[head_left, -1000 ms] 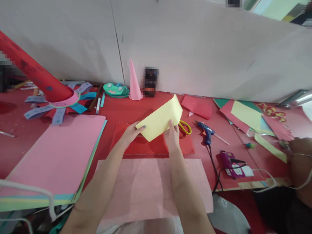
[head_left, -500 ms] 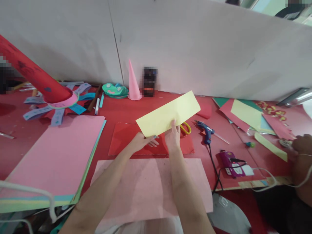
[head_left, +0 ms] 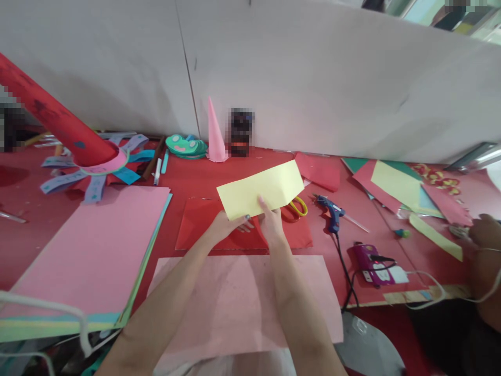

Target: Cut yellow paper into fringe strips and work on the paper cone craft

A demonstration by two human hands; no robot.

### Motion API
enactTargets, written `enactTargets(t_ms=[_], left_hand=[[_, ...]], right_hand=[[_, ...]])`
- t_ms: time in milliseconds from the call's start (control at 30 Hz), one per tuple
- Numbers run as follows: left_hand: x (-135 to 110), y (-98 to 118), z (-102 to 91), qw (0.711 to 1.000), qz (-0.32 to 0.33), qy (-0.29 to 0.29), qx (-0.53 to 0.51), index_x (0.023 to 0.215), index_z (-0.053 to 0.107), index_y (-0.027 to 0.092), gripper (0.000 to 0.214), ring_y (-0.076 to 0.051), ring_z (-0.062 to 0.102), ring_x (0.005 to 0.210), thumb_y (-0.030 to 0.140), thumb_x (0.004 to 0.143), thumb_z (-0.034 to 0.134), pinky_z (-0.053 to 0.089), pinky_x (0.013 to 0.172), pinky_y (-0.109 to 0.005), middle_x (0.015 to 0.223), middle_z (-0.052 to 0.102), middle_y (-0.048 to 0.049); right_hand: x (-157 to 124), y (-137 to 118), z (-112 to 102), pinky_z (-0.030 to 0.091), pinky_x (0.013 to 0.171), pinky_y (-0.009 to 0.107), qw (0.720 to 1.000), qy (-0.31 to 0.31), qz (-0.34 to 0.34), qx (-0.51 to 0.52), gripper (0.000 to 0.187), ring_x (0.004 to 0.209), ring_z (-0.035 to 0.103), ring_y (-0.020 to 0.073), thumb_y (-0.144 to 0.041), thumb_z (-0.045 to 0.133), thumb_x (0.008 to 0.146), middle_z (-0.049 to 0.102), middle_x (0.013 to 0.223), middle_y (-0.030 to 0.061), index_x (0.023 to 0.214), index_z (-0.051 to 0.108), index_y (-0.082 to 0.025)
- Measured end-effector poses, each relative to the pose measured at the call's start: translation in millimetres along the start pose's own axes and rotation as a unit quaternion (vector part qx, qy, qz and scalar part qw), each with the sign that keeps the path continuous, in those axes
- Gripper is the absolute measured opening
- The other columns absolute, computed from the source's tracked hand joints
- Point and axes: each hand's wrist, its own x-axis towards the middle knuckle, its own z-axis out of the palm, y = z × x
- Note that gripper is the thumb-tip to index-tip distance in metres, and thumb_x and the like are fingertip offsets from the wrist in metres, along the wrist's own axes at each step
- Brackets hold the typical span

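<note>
Over the red board on the red table, we had the yellow paper sheet held up at a slant, right end higher, with a bend near that end. Right hand: thumb flat on the near face, fingers behind, so we were pinching the sheet at its lower edge. Left hand: at the lower left corner, thumb along the bottom edge, fingers apart underneath; couldn't tell whether it gripped or just propped the paper. Just right of the right hand we saw a yellow scissors handle, the rest partly hidden. Beyond that, on the table, we had the blue glue gun with a clear stick in its back, and the purple power adapter nearer us. A pink sheet lay below our forearms, the stack of coloured paper to our left. At the back, the pink cone stood upright between the green frog-face cutouts and a blurred-out dark item.
</note>
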Motion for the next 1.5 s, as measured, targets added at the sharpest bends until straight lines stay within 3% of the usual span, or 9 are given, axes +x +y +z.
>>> enactTargets(t_ms=[133, 433, 667, 767, 933, 1067, 1200, 1400, 1500], left_hand=[[1, 1, -8.4, 1.0, -0.016, 0.016, 0.011, 0.082, 0.067, 0.014, 0.029, -0.021, 0.069, 0.067, 0.042, 0.076, 0.062, 0.056, 0.074, -0.037, 0.073, 0.073, -0.01], [-5, 12, -37.7, 0.994, -0.07, 0.025, 0.082, 0.069, 0.067, 0.016, 0.025, -0.02, 0.068, 0.063, 0.04, 0.073, 0.064, 0.057, 0.064, -0.033, 0.066, 0.072, -0.0081], [-12, 14, -53.0, 0.991, -0.073, -0.039, 0.109, 0.065, 0.07, 0.018, 0.03, -0.021, 0.069, 0.07, 0.046, 0.073, 0.063, 0.056, 0.075, -0.035, 0.071, 0.073, -0.0087], [-11, 14, -55.7, 0.992, -0.064, -0.039, 0.103, 0.065, 0.071, 0.018, 0.03, -0.021, 0.069, 0.071, 0.047, 0.072, 0.064, 0.055, 0.078, -0.035, 0.072, 0.074, -0.0077], [-7, 11, -56.5, 0.995, -0.053, 0.03, 0.079, 0.077, 0.07, 0.017, 0.031, -0.022, 0.069, 0.074, 0.046, 0.072, 0.064, 0.055, 0.076, -0.035, 0.076, 0.074, -0.009], [-8, 13, -57.6, 0.997, -0.045, 0.025, 0.054, 0.104, 0.066, 0.017, 0.042, -0.024, 0.068, 0.092, 0.04, 0.069, 0.07, 0.055, 0.079, -0.036, 0.104, 0.071, -0.0105], [-13, 20, -57.6, 0.996, -0.049, 0.06, 0.047, 0.105, 0.066, 0.02, 0.043, -0.026, 0.062, 0.107, 0.039, 0.067, 0.071, 0.05, 0.091, -0.038, 0.109, 0.069, -0.0093], [-5, 15, -55.5, 0.987, -0.085, 0.134, 0.039, 0.096, 0.065, 0.011, 0.037, -0.026, 0.069, 0.069, 0.043, 0.083, 0.052, 0.054, 0.069, -0.039, 0.078, 0.073, -0.0125], [2, 9, -55.3, 0.975, -0.064, 0.205, 0.062, 0.097, 0.064, 0.01, 0.031, -0.026, 0.07, 0.077, 0.036, 0.084, 0.052, 0.054, 0.071, -0.036, 0.088, 0.073, -0.0129]], right_hand=[[2, 2, -2, 0.046, 0.101, 0.039, 1.0, 0.015, -0.008, -0.008, 0.044, 0.109, 0.061, 0.02, -0.028, 0.07, 0.07, 0.065, 0.117, 0.0039, 0.113, 0.06, -0.023], [27, -11, -39, 0.05, 0.095, 0.038, 0.965, 0.242, -0.104, 0.002, 0.048, 0.11, 0.061, 0.0181, -0.041, 0.059, 0.078, 0.063, 0.121, 0.0055, 0.121, 0.052, -0.021], [39, -20, -57, 0.052, 0.09, 0.038, 0.936, 0.339, -0.098, 0.014, 0.043, 0.104, 0.064, 0.0197, -0.043, 0.044, 0.086, 0.063, 0.119, 0.0128, 0.114, 0.055, -0.012], [36, -19, -53, 0.053, 0.089, 0.037, 0.94, 0.321, -0.116, 0.003, 0.043, 0.103, 0.064, 0.0185, -0.045, 0.043, 0.086, 0.066, 0.114, 0.0101, 0.114, 0.056, -0.015], [28, -14, -41, 0.057, 0.077, 0.036, 0.975, 0.186, -0.085, -0.086, 0.049, 0.091, 0.068, 0.0195, -0.052, 0.051, 0.08, 0.07, 0.1, 0.0085, 0.115, 0.057, -0.018], [28, -10, -41, 0.057, 0.076, 0.032, 0.967, 0.207, -0.069, -0.133, 0.047, 0.086, 0.068, 0.0188, -0.05, 0.054, 0.078, 0.069, 0.099, 0.0093, 0.109, 0.059, -0.015], [32, -9, -46, 0.057, 0.073, 0.03, 0.963, 0.217, -0.064, -0.146, 0.044, 0.085, 0.068, 0.0183, -0.049, 0.055, 0.077, 0.069, 0.096, 0.0084, 0.102, 0.061, -0.014], [38, 1, -40, 0.058, 0.067, 0.034, 0.967, 0.21, -0.018, -0.143, 0.04, 0.07, 0.069, 0.0198, -0.049, 0.055, 0.077, 0.07, 0.079, 0.0055, 0.095, 0.06, -0.013], [39, 7, -36, 0.058, 0.061, 0.033, 0.966, 0.194, -0.019, -0.168, 0.04, 0.063, 0.068, 0.0201, -0.053, 0.057, 0.076, 0.068, 0.074, 0.0047, 0.086, 0.06, -0.014]])
